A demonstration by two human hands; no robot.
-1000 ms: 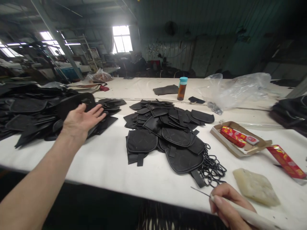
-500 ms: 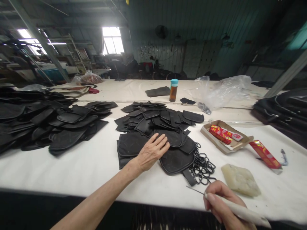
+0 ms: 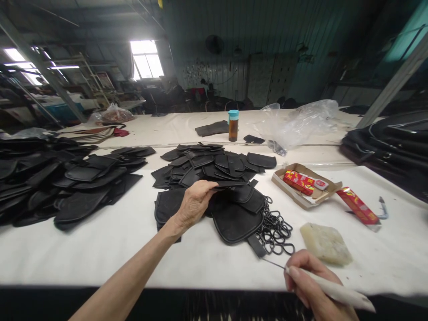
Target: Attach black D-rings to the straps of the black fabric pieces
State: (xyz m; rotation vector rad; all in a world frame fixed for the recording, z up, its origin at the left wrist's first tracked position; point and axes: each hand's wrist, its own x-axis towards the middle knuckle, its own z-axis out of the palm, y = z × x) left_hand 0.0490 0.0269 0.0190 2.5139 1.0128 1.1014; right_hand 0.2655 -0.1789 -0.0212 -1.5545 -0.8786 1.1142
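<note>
My left hand [image 3: 196, 203] is closed on the edge of a black leather-like flap [image 3: 230, 183], tilted up so it shows nearly edge-on above the pile. Beneath it lie more black flap pieces, among them a rounded one [image 3: 238, 224] with a short black strap [image 3: 256, 246]. My right hand [image 3: 312, 283], near the front edge of the table, is wrapped round an awl [image 3: 334, 287] with a pale thick handle. Its thin metal shaft points left, the tip close to the strap's end. Black metal rings [image 3: 276, 229] lie in a heap between the flaps and my right hand.
A yellowish wax-like block [image 3: 326, 243] sits beside my right hand. Behind it are a cardboard box [image 3: 294, 198] with red packets and another red box [image 3: 357, 206]. A larger black pile [image 3: 83, 191] spreads leftward. A bottle [image 3: 233, 127] and plastic bag [image 3: 301, 127] stand farther back.
My left hand, earlier lying flat on the pile, has taken hold of a flap and raised it. The right hand keeps the awl in nearly the same place. The view has shifted slightly right.
</note>
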